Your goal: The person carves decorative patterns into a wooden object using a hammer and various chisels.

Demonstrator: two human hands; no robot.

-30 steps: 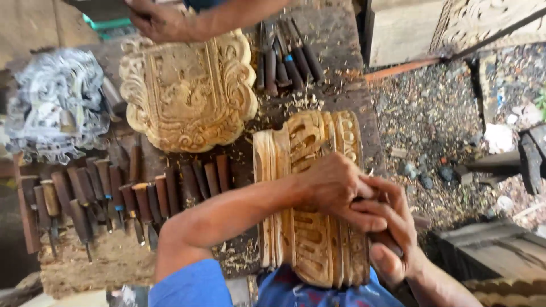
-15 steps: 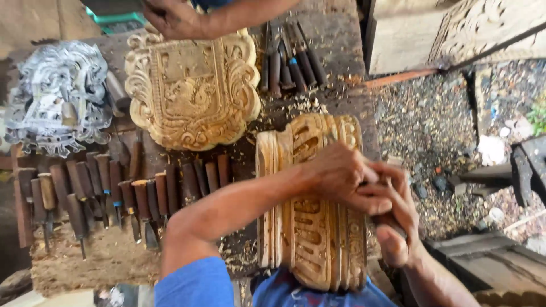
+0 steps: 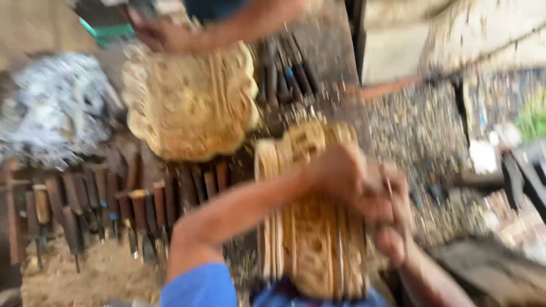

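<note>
The view is smeared by motion. A long carved wooden panel (image 3: 310,227) lies lengthwise on the bench in front of me. My left hand (image 3: 341,170), on an arm with a blue sleeve, reaches across it to its right edge with fingers curled. My right hand (image 3: 392,227) is pressed against the left one, also curled. Blur hides what, if anything, either hand grips. A second carved panel (image 3: 193,102), broad with a scalloped edge, lies further back, and another person's hand (image 3: 162,34) rests at its far rim.
A row of wooden-handled chisels (image 3: 114,204) lies left of my panel, and more chisels (image 3: 284,74) lie at the back. A crumpled grey-white sheet (image 3: 57,108) sits far left. Wood shavings (image 3: 85,278) cover the near bench. Gravel ground (image 3: 426,142) lies to the right.
The picture has gone blurry as the head moved. My two hands stay pressed together at the panel's right edge, shifted slightly. The other person's arm stays at the far panel.
</note>
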